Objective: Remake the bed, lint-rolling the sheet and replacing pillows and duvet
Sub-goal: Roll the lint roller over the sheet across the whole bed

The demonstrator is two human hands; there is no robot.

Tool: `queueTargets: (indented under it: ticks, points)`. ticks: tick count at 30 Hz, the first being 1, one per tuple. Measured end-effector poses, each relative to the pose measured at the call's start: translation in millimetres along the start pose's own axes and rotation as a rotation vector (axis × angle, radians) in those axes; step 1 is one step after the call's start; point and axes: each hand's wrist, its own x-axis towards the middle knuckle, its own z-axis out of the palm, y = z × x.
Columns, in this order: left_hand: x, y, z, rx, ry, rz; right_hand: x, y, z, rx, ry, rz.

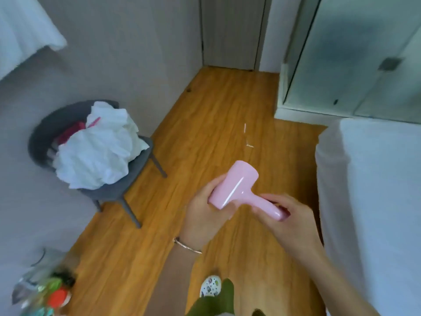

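Lint roller: pink lint roller (pixel 237 185) sat centre frame, above the floor (pixel 205 110).
Hands: your left hand (pixel 205 208) gripped its covered head; your right hand (pixel 287 215) gripped its handle.
Writing: you showed none legible.
Bed: white bed (pixel 369 201), right edge.

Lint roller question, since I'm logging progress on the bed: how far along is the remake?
Early. Done: the bed at right looks stripped to its white sheet, and white bedding is heaped on the grey chair. In hand: the left hand grips the pink lint roller by its covered head while the right hand holds the handle. Left: rolling the sheet, then replacing pillows and duvet.
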Motion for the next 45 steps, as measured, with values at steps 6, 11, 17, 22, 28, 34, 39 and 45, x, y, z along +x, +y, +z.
queueTargets:
  ticks: [6, 11, 17, 22, 28, 34, 39, 45]
  points:
    - [224, 31, 95, 0.003, -0.194, 0.047, 189, 51, -59, -0.016, 0.16, 0.145]
    - [402, 30, 197, 0.027, -0.296, 0.102, 348, 137, -101, 0.005, 0.278, 0.224]
    - [589, 57, 317, 0.024, -0.312, 0.105, 537, 224, -172, -0.135, 0.295, 0.212]
    - [727, 71, 409, 0.086, -0.395, 0.111, 666, 293, -216, -0.263, 0.336, 0.29]
    - [930, 65, 555, 0.126, -0.686, 0.193, 818, 398, -268, -0.091, 0.549, 0.485]
    - [1054, 126, 701, 0.155, -1.024, 0.268, 920, 446, -352, -0.071, 0.872, 0.681]
    - [1112, 155, 835, 0.146, -1.227, 0.362, 968, 514, -424, -0.058, 1.09, 0.784]
    - [1154, 196, 1053, 0.205, -1.445, 0.543, 1002, 629, -549, 0.007, 1.228, 0.81]
